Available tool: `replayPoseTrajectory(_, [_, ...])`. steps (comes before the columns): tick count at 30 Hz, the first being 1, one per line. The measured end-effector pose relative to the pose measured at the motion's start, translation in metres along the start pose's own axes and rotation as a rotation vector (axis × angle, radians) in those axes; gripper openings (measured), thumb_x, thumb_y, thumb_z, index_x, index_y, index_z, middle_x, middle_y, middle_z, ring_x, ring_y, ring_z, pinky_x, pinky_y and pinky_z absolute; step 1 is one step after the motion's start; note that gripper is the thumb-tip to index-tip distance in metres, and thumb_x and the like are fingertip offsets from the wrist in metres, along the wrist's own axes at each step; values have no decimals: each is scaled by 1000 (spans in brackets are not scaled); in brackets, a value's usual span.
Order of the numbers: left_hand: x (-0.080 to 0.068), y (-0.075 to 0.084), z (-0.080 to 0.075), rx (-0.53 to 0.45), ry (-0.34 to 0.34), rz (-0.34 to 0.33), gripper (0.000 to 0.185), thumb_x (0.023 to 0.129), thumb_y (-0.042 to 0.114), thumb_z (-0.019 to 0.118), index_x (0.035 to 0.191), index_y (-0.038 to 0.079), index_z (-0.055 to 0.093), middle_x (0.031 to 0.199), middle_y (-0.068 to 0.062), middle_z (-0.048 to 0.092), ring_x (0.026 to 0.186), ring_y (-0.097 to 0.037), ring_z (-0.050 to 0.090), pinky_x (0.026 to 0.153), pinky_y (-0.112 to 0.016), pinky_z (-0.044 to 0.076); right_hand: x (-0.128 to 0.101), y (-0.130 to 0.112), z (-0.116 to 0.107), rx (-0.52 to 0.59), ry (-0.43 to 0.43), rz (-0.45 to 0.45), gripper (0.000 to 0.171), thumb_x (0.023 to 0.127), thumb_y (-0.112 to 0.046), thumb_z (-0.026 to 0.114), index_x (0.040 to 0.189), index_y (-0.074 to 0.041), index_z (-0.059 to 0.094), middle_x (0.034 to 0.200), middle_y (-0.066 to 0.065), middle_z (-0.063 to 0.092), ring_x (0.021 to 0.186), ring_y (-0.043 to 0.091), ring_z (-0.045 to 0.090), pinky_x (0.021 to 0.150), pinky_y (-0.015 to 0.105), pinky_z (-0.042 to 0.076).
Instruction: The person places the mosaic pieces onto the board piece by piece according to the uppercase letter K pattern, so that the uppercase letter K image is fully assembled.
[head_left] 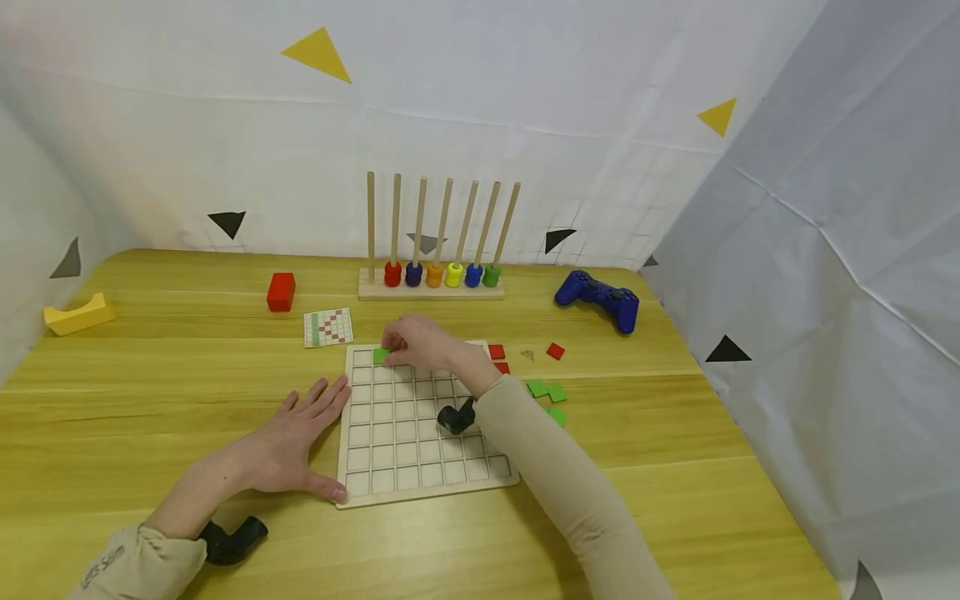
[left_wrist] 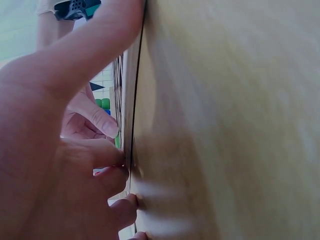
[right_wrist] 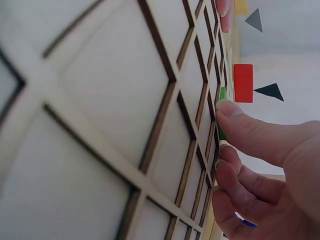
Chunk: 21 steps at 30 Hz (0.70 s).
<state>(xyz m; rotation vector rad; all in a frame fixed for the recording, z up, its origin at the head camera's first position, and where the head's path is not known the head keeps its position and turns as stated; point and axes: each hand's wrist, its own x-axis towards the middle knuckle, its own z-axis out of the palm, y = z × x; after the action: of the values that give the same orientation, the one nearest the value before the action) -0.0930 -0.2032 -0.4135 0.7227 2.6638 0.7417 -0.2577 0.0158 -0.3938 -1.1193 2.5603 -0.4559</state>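
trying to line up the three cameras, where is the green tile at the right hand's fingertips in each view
Head: green tile in the grid board's top row, second cell from the left, under the right hand.
Left wrist: only a blurred green sliver past the fingers; cannot tell if it is the tile.
Right wrist: a thin green edge at the index fingertip.
Shared landmark: the red block.

- The right hand [right_wrist: 270, 170] pinches a green tile [right_wrist: 221, 112] against the wooden grid board [right_wrist: 100, 100], near its far edge.
- A red block [right_wrist: 243, 82] stands beyond that edge.
- Fingertips [right_wrist: 223, 12] of another hand touch the board's far corner.
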Motion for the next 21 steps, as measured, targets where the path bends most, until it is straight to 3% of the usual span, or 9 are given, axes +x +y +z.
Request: replayPoseTrajectory(21, [0, 0, -1, -13, -1, 4, 136, 65, 71, 78, 159, -2, 13, 167, -20, 4, 151, -49, 2, 114, -72, 3, -1, 3, -1, 99, -4, -4, 21, 95, -20, 70, 112, -8, 66, 109, 6, 69, 100, 17, 63, 90, 28, 50])
